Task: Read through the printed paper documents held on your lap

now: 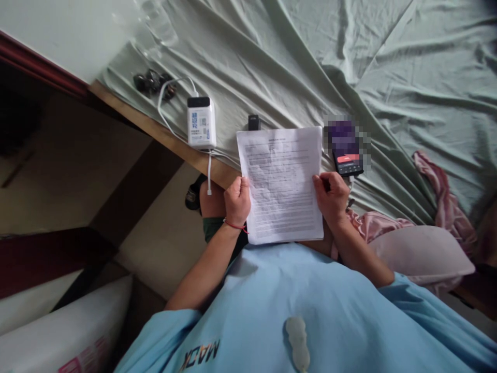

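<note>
A thin stack of printed paper sheets (285, 191) is held up over my lap, text side toward me. At its left edge my left hand (237, 202), with a red string on the wrist, is closed on the paper. The right edge is pinched between the thumb and curled fingers of my right hand (333, 196). A phone (347, 150) with a lit, partly blurred screen lies just beyond my right hand. Behind the top of the sheets a small black object (253, 123) pokes out; I cannot make out what it is.
A white power bank (201, 124) with white cables sits near the bed's wooden edge (163, 142). Dark round objects (153, 83) and clear plastic (159, 23) lie past it. Wrinkled green sheet (272, 62) covers the bed. A pale pillow (419, 251) and pink cloth (378, 224) are at right.
</note>
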